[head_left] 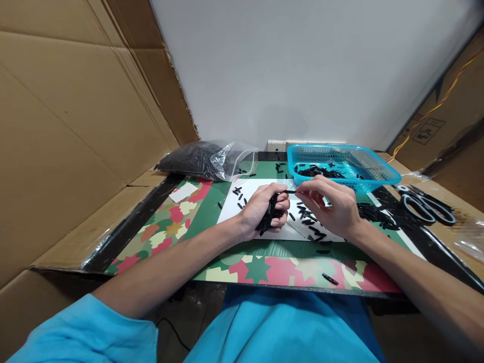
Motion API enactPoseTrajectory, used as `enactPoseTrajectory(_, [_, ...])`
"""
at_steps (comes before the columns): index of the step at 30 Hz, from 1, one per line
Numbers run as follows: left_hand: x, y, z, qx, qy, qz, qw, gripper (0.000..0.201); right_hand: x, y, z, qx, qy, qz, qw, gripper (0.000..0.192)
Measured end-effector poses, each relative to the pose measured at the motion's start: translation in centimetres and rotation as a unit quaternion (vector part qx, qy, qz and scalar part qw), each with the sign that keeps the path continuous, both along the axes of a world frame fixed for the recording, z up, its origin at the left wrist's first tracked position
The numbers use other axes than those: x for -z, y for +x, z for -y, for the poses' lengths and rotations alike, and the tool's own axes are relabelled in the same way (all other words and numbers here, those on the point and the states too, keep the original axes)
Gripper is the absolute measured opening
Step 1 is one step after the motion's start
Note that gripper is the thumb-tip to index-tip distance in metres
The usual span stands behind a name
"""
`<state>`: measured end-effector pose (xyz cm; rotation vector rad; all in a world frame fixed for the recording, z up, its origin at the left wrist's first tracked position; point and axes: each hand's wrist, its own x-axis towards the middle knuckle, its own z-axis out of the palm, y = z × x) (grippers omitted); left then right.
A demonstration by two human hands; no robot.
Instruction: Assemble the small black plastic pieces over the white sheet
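My left hand [260, 212] is closed around a bunch of small black strips [269, 217], whose ends stick out below the fingers. Between its thumb and forefinger and the fingertips of my right hand [328, 201] runs a single thin black strip [290, 191]. The right fingers pinch its right end. Under both hands lies a white sheet [236, 204] with many loose black strips [308, 214] scattered over it. What exactly the strips are, I cannot make out.
A blue plastic basket [378, 176] with black strips stands behind my right hand. Two pairs of scissors [427, 204] lie at the right. A zip bag [204, 159] full of black pieces sits at the back left. Cardboard [75, 101] walls the left side; a white wall rises behind.
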<state>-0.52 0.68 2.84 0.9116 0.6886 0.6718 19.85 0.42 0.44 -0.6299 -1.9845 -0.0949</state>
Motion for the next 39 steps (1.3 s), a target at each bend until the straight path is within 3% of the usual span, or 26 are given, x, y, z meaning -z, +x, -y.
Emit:
enactPoseTrajectory(9, [-0.2,0.0,0.0,-0.003,-0.018,0.006,1.0,0.038,0.2,0.0,-0.2,0.0,-0.028,0.009,1.0,0.007])
enactPoseTrajectory(25, [-0.2,0.1,0.0,0.0,-0.019,0.003,1.0,0.036,0.3,-0.1,-0.2,0.016,-0.008,0.015,1.0,0.007])
enactPoseTrajectory(29, [-0.3,0.1,0.1,0.008,-0.007,0.009,1.0,0.034,-0.3,0.6,-0.9,0.123,0.017,-0.038,0.992,0.008])
enactPoseTrajectory(32, [-0.4,0.0,0.1,0.014,-0.015,0.009,1.0,0.034,-0.7,2.1,-2.3,0.255,0.034,-0.053,0.965,0.008])
enactPoseTrajectory(34, [-0.4,0.0,0.1,0.021,-0.025,0.004,0.999,0.034,-0.7,3.0,-3.1,0.294,0.015,-0.052,0.954,0.003])
enactPoseTrajectory(36, [-0.3,-0.1,0.1,0.032,-0.039,-0.001,0.999,0.033,-0.7,3.3,-3.4,0.263,-0.015,-0.066,0.962,0.015])
enactPoseTrajectory(39, [0.0,0.0,0.0,0.056,-0.063,-0.02,0.996,0.034,-0.7,2.2,-2.4,0.126,-0.045,-0.061,0.989,0.019])
